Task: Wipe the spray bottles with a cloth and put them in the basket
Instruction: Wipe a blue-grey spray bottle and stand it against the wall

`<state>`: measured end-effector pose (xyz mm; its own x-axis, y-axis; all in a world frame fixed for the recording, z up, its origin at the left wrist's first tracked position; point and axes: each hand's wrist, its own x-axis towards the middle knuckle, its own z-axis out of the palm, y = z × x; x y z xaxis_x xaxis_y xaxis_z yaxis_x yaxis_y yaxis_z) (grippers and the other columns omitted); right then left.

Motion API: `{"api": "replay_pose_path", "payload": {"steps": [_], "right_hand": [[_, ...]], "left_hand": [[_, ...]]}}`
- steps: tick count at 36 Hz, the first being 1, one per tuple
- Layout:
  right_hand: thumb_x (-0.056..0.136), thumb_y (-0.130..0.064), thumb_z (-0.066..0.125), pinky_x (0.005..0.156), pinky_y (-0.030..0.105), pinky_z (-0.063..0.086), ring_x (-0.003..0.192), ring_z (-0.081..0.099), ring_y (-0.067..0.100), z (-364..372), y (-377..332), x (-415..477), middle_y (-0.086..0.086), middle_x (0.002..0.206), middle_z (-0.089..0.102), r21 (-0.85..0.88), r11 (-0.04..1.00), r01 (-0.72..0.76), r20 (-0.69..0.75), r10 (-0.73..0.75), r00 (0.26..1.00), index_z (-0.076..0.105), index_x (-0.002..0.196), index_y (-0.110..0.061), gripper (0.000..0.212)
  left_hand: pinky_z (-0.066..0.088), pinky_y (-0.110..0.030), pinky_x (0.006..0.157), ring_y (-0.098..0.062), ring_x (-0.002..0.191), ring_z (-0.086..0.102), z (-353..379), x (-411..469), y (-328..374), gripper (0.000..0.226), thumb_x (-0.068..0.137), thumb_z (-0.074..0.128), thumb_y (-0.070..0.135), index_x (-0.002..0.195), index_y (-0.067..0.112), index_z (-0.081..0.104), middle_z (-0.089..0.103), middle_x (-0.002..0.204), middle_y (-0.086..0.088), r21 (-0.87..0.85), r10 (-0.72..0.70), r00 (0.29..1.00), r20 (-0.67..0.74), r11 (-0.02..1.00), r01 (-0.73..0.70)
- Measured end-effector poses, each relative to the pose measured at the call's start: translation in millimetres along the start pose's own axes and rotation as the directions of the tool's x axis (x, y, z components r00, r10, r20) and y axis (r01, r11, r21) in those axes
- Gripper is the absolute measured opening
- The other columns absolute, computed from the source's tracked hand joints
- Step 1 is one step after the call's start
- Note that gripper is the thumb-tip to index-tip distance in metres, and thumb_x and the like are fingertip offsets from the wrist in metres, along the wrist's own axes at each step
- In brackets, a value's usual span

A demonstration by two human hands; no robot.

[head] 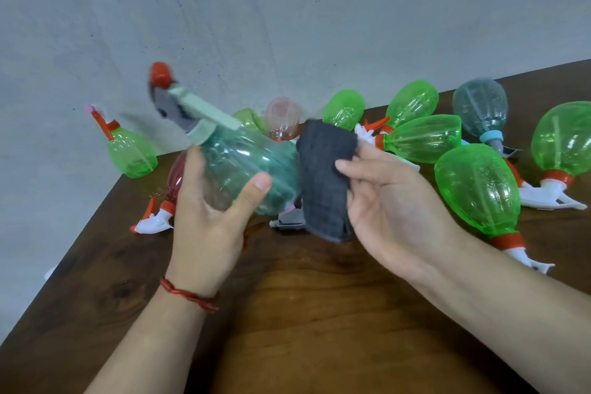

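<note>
My left hand (208, 217) curls round the belly of a teal spray bottle (243, 166), thumb on the near side, nozzle pointing to 10 o'clock; my right hand (383, 201) pinches a folded dark cloth (323, 176) between thumb and fingers, against the bottle's base; both are held above the wooden table (303, 313); green bottles (476, 189) lie at 2 and 3 o'clock; another green one (132, 150) stands at 9 o'clock.

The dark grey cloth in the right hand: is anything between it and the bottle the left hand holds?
Nothing visible does. The folded dark grey cloth, pinched in the right hand, sits right against the base of the clear teal plastic spray bottle gripped by the left hand.
</note>
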<state>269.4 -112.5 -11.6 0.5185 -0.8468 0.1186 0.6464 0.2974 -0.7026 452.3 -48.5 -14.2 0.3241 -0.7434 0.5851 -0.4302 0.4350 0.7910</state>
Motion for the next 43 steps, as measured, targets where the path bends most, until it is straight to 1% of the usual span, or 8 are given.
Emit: {"api": "replay_pose_path", "payload": {"steps": [8, 11, 14, 22, 29, 34, 39, 43], "right_hand": [[0.099, 0.013, 0.053, 0.098, 0.043, 0.058, 0.107, 0.074, 0.026, 2.2, 12.8, -0.4, 0.013, 0.115, 0.078, -0.311, 0.928, 0.207, -0.122, -0.255, 0.959, 0.065, 0.125, -0.01, 0.037], [0.102, 0.009, 0.054, 0.092, 0.035, 0.059, 0.1, 0.076, 0.018, -0.4, 23.3, -3.0, 0.005, 0.109, 0.08, -0.448, 0.883, 0.141, -0.121, -0.216, 0.969, 0.069, 0.119, -0.013, 0.032], [0.104, 0.006, 0.054, 0.094, 0.031, 0.061, 0.105, 0.076, 0.013, -1.3, 24.4, -4.2, -0.003, 0.111, 0.08, -0.509, 0.855, 0.097, -0.13, -0.188, 0.974, 0.072, 0.121, -0.015, 0.032], [0.103, -0.002, 0.061, 0.1, 0.044, 0.059, 0.102, 0.077, 0.016, -6.7, 10.6, 1.1, -0.004, 0.104, 0.081, -0.593, 0.803, 0.059, -0.182, -0.205, 0.962, 0.077, 0.113, -0.021, 0.027], [0.1, -0.009, 0.068, 0.085, 0.05, 0.061, 0.095, 0.078, 0.026, -10.3, -18.3, 5.2, 0.003, 0.099, 0.081, -0.495, 0.816, 0.298, -0.356, -0.504, 0.787, 0.078, 0.101, -0.027, 0.021], [0.107, -0.006, 0.058, 0.107, 0.046, 0.056, 0.122, 0.07, 0.014, -15.8, -28.7, 6.1, -0.003, 0.126, 0.076, -0.703, 0.523, 0.482, -0.045, -0.709, 0.704, 0.07, 0.13, -0.02, 0.03], [0.104, 0.003, 0.055, 0.124, 0.021, 0.028, 0.155, 0.032, 0.006, -29.1, -8.9, 11.3, -0.01, 0.156, 0.053, -0.893, -0.016, 0.451, 0.396, -0.507, 0.766, 0.066, 0.142, -0.021, 0.047], [0.105, 0.005, 0.051, 0.13, 0.038, 0.026, 0.158, 0.029, 0.013, -29.2, -6.7, 15.3, -0.004, 0.159, 0.051, -0.836, -0.094, 0.54, 0.531, -0.386, 0.754, 0.065, 0.143, -0.014, 0.045]], "left_hand": [[0.052, -0.019, 0.106, -0.005, 0.132, 0.062, 14.7, -4.0, -7.1, 0.079, 0.086, 0.085, 0.023, 0.155, 0.019, 0.048, 0.063, 0.145, 0.009, 0.022, -0.057, 0.996, 0.067, 0.998, 0.056], [0.042, -0.011, 0.111, 0.01, 0.142, 0.045, 19.2, -8.6, -10.0, 0.09, 0.087, 0.081, 0.042, 0.163, 0.039, 0.033, 0.046, 0.154, 0.032, 0.053, -0.096, 0.993, 0.071, 0.994, 0.092], [0.042, -0.033, 0.121, 0.006, 0.149, 0.04, 20.8, -14.1, -12.1, 0.086, 0.098, 0.077, 0.035, 0.165, 0.046, 0.024, 0.042, 0.157, 0.036, 0.001, -0.137, 0.976, 0.17, 0.99, 0.138], [0.049, -0.018, 0.107, 0.006, 0.136, 0.054, 17.1, -10.6, -11.9, 0.091, 0.085, 0.087, 0.02, 0.159, 0.043, 0.041, 0.057, 0.143, 0.036, 0.069, -0.124, 0.985, 0.12, 0.991, 0.116], [0.037, 0.0, 0.104, 0.018, 0.137, 0.045, 14.3, -10.4, -5.0, 0.094, 0.074, 0.087, 0.037, 0.158, 0.039, 0.045, 0.051, 0.149, 0.034, 0.147, -0.075, 0.989, 0.129, 0.988, 0.056], [0.046, -0.017, 0.112, 0.0, 0.142, 0.052, 21.9, -20.4, -3.6, 0.097, 0.08, 0.091, 0.011, 0.159, 0.038, 0.042, 0.057, 0.15, 0.022, 0.181, -0.048, 0.962, 0.269, 0.983, -0.001], [0.035, -0.001, 0.106, 0.015, 0.137, 0.048, 33.1, -28.3, 5.8, 0.094, 0.077, 0.09, 0.03, 0.158, 0.027, 0.044, 0.052, 0.144, 0.043, 0.149, -0.025, 0.953, 0.303, 0.989, -0.022], [0.038, -0.003, 0.106, 0.012, 0.138, 0.05, 28.4, -26.4, 3.2, 0.094, 0.075, 0.089, 0.027, 0.157, 0.031, 0.045, 0.054, 0.145, 0.038, 0.131, -0.041, 0.957, 0.287, 0.991, 0.003]]}}
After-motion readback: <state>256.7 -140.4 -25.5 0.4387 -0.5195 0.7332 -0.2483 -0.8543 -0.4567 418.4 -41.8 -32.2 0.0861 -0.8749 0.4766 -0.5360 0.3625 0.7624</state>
